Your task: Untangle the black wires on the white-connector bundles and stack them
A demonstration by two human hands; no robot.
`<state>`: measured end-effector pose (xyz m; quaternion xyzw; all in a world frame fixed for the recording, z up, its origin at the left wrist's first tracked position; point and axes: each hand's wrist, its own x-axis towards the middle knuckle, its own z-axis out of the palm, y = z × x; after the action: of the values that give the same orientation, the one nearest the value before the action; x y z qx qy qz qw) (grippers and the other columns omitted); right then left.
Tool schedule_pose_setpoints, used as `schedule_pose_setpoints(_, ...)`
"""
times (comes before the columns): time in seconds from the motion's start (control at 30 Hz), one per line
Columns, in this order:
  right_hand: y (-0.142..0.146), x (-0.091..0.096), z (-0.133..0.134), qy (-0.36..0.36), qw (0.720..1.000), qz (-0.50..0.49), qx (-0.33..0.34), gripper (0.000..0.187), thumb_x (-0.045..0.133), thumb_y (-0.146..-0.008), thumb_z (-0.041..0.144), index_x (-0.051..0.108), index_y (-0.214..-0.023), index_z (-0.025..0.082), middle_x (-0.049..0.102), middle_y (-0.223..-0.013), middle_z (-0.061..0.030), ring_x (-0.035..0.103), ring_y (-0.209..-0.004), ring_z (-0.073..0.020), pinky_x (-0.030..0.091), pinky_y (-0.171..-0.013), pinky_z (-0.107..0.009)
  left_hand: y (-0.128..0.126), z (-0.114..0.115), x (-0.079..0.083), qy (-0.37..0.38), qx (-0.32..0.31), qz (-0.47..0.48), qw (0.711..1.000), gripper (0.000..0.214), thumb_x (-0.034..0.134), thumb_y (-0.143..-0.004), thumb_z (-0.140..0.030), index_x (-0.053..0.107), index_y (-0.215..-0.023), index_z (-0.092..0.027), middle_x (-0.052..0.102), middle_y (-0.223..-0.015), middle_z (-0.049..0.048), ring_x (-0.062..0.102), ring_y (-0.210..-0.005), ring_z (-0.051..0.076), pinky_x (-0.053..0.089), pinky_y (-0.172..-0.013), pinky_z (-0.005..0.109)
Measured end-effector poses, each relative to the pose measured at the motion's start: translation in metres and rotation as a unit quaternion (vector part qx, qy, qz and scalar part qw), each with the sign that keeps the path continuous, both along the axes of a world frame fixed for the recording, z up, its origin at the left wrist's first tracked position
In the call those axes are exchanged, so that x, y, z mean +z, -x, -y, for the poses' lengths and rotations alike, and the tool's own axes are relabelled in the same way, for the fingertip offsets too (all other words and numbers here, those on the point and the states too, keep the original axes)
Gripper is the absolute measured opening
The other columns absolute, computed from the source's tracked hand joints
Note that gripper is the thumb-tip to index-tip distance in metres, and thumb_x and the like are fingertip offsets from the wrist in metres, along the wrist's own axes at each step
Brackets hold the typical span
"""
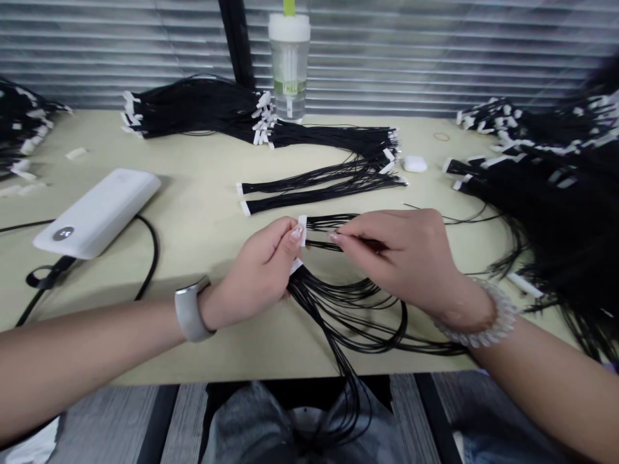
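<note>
My left hand is closed round a white connector at the end of a black wire harness, pinched between thumb and fingers. A second white connector pokes out under the same hand. My right hand pinches the thin black wires just right of the connector. Loose black wires loop below both hands and hang over the front edge of the beige table.
Bundled black harnesses with white connectors lie at the back, with two smaller bundles mid-table and big piles at right and far left. A white power bank with a cable, a bottle and an earbud case stand around.
</note>
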<state>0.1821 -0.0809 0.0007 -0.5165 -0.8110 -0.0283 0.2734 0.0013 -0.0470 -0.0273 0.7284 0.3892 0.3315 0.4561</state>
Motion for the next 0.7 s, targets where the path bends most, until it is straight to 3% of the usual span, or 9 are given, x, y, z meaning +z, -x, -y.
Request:
schedule_pose_setpoints(0.1, -0.0014, -0.0022, 0.0001, -0.018, 0.999, 0.031, -0.001, 0.020, 0.045, -0.085, 0.025, 0.063, -0.077, 0.022, 0.065, -0.072, 0.0021, 0.055, -0.062, -0.0082, 0.037, -0.057, -0.022, -0.0003, 0.0001, 0.0002, 0.002, -0.001, 0.004, 1.000, 0.032, 0.032, -0.091, -0.037, 0.038, -0.065, -0.019, 0.041, -0.052, -0.0042, 0.040, -0.040, 0.007, 0.035, -0.037, 0.019)
schedule_pose_setpoints(0.4, -0.0032, -0.0035, 0.0006, -0.062, 0.995, 0.067, 0.031, 0.017, 0.047, -0.083, 0.024, 0.059, -0.072, 0.020, 0.061, -0.064, 0.0018, 0.050, -0.058, -0.0082, 0.036, -0.055, -0.022, 0.0006, 0.0002, -0.0015, 0.006, -0.004, -0.004, 1.000, 0.033, 0.032, -0.090, -0.039, 0.039, -0.066, -0.019, 0.040, -0.051, -0.0041, 0.039, -0.041, 0.007, 0.034, -0.037, 0.019)
schedule_pose_setpoints(0.7, -0.0026, -0.0043, -0.0003, -0.047, 0.994, 0.080, 0.050, 0.018, 0.046, -0.084, 0.022, 0.060, -0.072, 0.018, 0.054, -0.059, 0.0018, 0.044, -0.056, -0.0075, 0.032, -0.053, -0.023, 0.0010, 0.0000, -0.0018, -0.004, -0.008, -0.008, 1.000, 0.033, 0.032, -0.090, -0.039, 0.038, -0.066, -0.018, 0.039, -0.053, -0.0040, 0.039, -0.043, 0.006, 0.034, -0.039, 0.019)
